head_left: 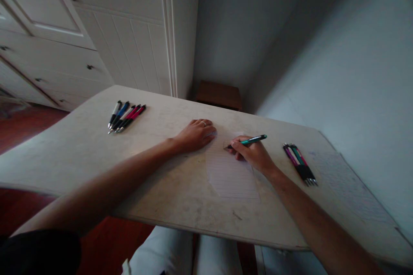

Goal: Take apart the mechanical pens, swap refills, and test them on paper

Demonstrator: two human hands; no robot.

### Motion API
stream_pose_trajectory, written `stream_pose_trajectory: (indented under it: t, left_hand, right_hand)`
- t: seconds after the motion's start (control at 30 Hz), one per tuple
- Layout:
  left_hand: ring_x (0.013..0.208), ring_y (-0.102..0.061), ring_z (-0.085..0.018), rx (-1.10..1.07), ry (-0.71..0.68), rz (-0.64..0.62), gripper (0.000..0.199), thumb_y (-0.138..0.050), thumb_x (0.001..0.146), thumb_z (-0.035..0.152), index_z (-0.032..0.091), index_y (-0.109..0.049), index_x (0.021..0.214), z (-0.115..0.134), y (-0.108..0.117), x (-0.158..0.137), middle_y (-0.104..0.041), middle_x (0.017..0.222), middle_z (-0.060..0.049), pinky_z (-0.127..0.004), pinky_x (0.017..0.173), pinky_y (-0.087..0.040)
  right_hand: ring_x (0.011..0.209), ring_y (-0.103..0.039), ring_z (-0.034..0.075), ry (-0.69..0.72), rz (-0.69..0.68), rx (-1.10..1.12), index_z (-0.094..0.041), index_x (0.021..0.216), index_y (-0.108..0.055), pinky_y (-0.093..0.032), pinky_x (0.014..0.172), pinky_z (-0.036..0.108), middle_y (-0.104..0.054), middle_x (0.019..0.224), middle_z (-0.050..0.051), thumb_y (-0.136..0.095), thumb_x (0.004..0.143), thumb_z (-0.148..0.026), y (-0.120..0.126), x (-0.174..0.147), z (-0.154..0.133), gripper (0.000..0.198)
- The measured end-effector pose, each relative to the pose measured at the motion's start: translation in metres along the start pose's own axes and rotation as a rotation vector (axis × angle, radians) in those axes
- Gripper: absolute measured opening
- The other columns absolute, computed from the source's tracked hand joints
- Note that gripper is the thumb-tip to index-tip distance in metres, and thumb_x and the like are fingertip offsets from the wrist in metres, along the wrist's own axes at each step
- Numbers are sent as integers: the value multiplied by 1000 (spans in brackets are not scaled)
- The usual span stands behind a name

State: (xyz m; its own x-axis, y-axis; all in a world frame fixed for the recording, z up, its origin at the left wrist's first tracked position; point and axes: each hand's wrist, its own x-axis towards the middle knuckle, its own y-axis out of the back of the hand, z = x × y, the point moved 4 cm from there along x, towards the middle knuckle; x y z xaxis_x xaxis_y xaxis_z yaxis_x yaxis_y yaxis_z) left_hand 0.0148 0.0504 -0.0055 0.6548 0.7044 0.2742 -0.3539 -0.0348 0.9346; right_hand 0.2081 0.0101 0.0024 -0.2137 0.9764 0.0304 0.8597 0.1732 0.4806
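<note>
My right hand [250, 150] grips a green pen [250, 141], its tip down on a lined sheet of paper [232, 178]. The sheet lies on the white table, and its upper part is partly covered by my hands. My left hand [198, 134], with a ring on one finger, rests palm down with its fingers stretched over the paper's upper left edge. To the right of my right hand lies a row of several pens [299, 164], some purple, green and pink. Several more pens [125, 117], white, blue and pink with black grips, lie left of my left hand.
The white table [161, 197] reaches a wall on the right. A sheet covered in writing [351, 184] lies along that side. Behind the table stand a white cabinet [129, 43] and a low brown wooden piece [218, 94]. My legs [190, 251] are under the front edge.
</note>
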Motion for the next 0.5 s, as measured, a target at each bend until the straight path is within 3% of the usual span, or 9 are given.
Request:
stream_pose_trajectory:
  t: [0.17, 0.33, 0.5]
  left_hand:
    - [121, -54, -27, 1, 6, 2, 34, -42, 98, 36, 20, -63, 119, 0, 1, 0, -59, 129, -12, -44, 103, -41]
    - [121, -53, -27, -3, 1, 7, 34, -42, 98, 36, 20, -63, 120, 0, 1, 0, -59, 129, -12, -44, 103, -41]
    - [121, -54, -27, 1, -3, 14, 35, -41, 98, 36, 19, -63, 120, 0, 0, 0, -60, 128, -12, -45, 102, -41]
  right_hand:
    - [50, -59, 12, -7, 62, -7, -16, 88, -68, -44, 44, 22, -71, 74, 6, -58, 82, -52, 4, 1, 1, 38]
    - [46, -54, 10, 14, -5, 9, -15, 80, -67, -41, 42, 21, -68, 64, 4, -57, 83, -52, 3, 2, -1, 39]
    - [44, -54, 11, -18, 81, 52, -17, 89, -63, -39, 40, 20, -64, 59, 0, -62, 79, -53, 4, 3, 1, 37]
